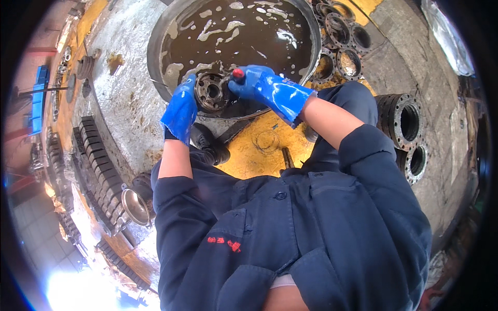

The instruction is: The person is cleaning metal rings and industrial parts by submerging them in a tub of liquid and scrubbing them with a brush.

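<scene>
Work is in hand at the near edge of a round metal tub containing murky brown liquid with patches of pale froth. The item under attention, a dark round metal part with a central opening and smaller holes about it, is at the tub's near side, between the two gloved hands, its face turned toward the wearer. The left hand is closed on the part's left edge; some of its fingers are hidden. The right hand, just beside the part's right edge, has its fingers curled around a red-ended tool; its working end cannot be made out, nor whether it touches the metal. Whether the part rests on the rim or is wholly hand-held cannot be told. In this inspector's judgement, the step is hand cleaning of the part over the liquid. The next move calls for a steady left grip, with the right hand bringing the tool squarely to the face and holes. Wet gloves may let the part slip. Flanged rings are stacked to the right, well apart.
</scene>
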A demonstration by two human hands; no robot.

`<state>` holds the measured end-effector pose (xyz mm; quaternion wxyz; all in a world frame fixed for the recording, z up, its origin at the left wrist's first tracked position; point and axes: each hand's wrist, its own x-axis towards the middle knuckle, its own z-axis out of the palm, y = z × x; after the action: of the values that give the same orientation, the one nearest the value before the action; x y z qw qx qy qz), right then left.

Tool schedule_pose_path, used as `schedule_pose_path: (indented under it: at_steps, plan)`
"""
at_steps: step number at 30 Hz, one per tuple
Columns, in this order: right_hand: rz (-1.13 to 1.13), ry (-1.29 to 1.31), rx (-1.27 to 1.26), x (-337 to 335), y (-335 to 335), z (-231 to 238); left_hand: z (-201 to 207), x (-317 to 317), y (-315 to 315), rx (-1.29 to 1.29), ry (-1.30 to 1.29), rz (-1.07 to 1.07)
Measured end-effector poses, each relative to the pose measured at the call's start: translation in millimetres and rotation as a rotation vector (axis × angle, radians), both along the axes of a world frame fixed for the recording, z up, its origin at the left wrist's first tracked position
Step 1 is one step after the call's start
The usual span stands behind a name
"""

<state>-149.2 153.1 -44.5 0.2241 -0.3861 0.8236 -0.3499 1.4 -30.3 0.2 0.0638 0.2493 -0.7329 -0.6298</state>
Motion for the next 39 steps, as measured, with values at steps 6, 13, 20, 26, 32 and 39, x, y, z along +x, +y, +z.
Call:
schedule_pose_path:
  at_steps: [6, 13, 20, 26, 32, 39]
  plan:
    - [-0.283, -0.585, -0.303, -12.5, -26.1, 3.2, -0.9, -4.5, 3.2, 0.085, -0.142, 0.089]
    - [-0.327, -0.564, -0.001, -0.9, -6.0, -25.4, -39.1, -5.3, -18.3, 0.145, -0.036, 0.026]
    - [-0.067, -0.505, 0.084, 9.8, 22.7, 22.1, -49.2, -11.8, -22.9, 0.173, -0.03, 0.098]
    - [-0.128, -1.055, -0.402, 30.4, 42.3, 96.2, -34.4, 1.1, -29.4, -0.374, -0.016, -0.128]
    - [-0.119, -1.074, -0.389, 32.5, 40.5, 30.1, -20.3, -10.0, -0.9, 0.072, -0.029, 0.048]
    - [0.033, 0.009, 0.028, 5.4, -0.2, 2.4, -42.6, -11.1, -13.6, 0.307, 0.019, 0.097]
